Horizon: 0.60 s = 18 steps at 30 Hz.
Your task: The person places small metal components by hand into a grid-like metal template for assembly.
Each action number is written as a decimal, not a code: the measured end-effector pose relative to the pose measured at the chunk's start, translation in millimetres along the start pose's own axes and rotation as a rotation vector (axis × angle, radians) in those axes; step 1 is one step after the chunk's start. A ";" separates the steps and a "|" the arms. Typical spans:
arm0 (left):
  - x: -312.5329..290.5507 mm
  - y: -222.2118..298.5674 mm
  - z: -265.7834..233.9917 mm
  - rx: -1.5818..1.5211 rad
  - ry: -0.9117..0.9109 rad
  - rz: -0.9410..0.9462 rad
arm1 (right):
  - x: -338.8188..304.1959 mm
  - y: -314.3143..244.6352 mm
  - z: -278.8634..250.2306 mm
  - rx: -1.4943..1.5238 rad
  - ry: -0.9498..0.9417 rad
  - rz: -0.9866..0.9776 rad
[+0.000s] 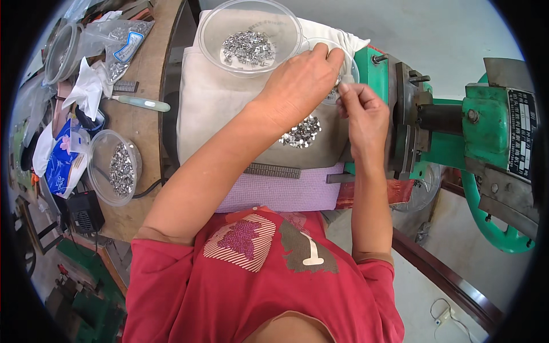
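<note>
My left hand (309, 74) reaches over the cloth with its fingers curled down, their tips hidden behind the hand, close to a small clear plastic tub (353, 64). Beside it my right hand (366, 111) is closed, thumb and fingertips pinched near that tub. I cannot make out what either hand holds. Just below the left hand lies a loose pile of small shiny metal pieces (302, 133) on the beige cloth (200, 108). A large round clear tub (209, 51) with a heap of small metal pieces (248, 50) stands at the far side of the cloth.
A green machine (486, 123) with a handwheel stands close on the right. On the left, a wooden table (150, 120) carries another tub of metal pieces (122, 171), a light-handled tool (143, 103), a bag of parts (123, 48) and a tissue pack (64, 157). A toothed metal strip (271, 170) lies at the near cloth edge.
</note>
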<state>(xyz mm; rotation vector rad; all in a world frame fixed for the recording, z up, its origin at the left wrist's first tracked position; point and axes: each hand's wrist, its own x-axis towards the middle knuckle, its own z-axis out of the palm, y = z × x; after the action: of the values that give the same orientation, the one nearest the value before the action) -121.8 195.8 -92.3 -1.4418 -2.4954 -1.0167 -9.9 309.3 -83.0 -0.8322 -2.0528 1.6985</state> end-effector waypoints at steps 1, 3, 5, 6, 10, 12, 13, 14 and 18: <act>-1.1 -1.4 0.2 0.003 0.001 -0.006 | -8.4 0.3 1.9 -0.022 -0.023 0.021; -0.9 -3.0 1.8 0.022 -0.067 -0.014 | -27.6 3.2 4.1 -0.054 -0.106 0.015; -2.2 -2.8 1.7 0.006 -0.038 0.005 | -49.9 8.3 10.6 -0.160 -0.139 -0.022; -3.0 -3.0 1.2 -0.009 -0.008 0.025 | -57.9 15.9 14.1 -0.237 -0.160 -0.160; -3.5 -2.0 -0.2 0.046 0.031 0.105 | -79.3 27.7 26.4 -0.522 -0.226 -0.436; -3.4 -2.1 2.1 0.027 -0.016 0.080 | -83.6 36.2 28.7 -0.610 -0.249 -0.507; -4.4 -2.1 2.0 0.031 -0.014 0.078 | -84.9 38.9 30.3 -0.636 -0.249 -0.562; -5.5 -2.0 1.6 0.011 -0.035 0.051 | -85.7 39.8 31.2 -0.662 -0.248 -0.617; -11.2 3.6 -11.7 -0.057 -0.050 0.054 | -83.9 40.2 29.6 -0.696 -0.269 -0.656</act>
<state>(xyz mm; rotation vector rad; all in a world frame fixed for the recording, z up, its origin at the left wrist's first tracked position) -115.7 181.9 -85.7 -1.5605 -2.4656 -1.0628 45.3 237.8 -120.2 -0.0325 -2.7332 0.7701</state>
